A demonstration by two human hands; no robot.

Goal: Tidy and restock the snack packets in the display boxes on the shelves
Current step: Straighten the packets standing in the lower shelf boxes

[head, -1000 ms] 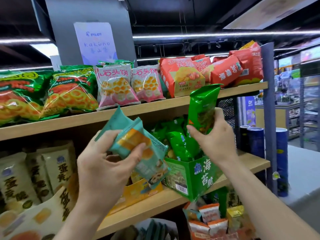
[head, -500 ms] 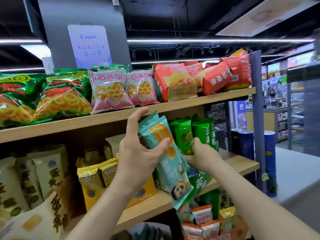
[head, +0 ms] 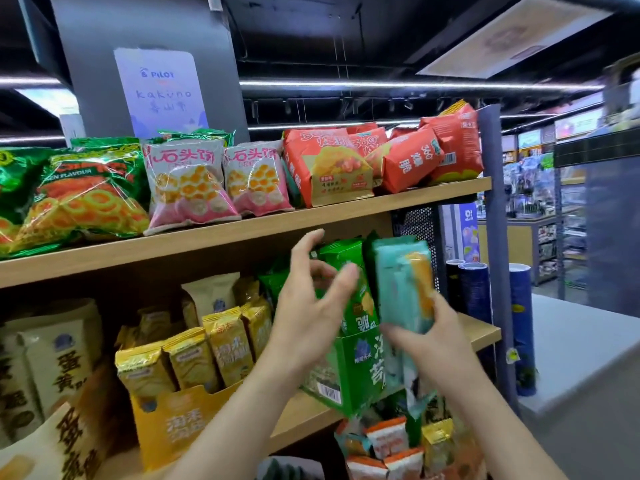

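Teal packets (head: 403,282) are gripped by the right hand (head: 436,344); the left hand (head: 308,317) is spread, empty. They should be squared, then stood upright near the shelf (head: 481,332)'s right end.

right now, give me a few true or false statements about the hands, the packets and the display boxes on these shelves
1. The right hand grips the teal and orange snack packets. True.
2. The left hand pinches a green packet. False: its fingers are spread and grip nothing.
3. The yellow cardboard display box stands left of the green cardboard display box. True.
4. The pink and white snack bags lie inside the green box. False: they lie on the top wooden shelf.
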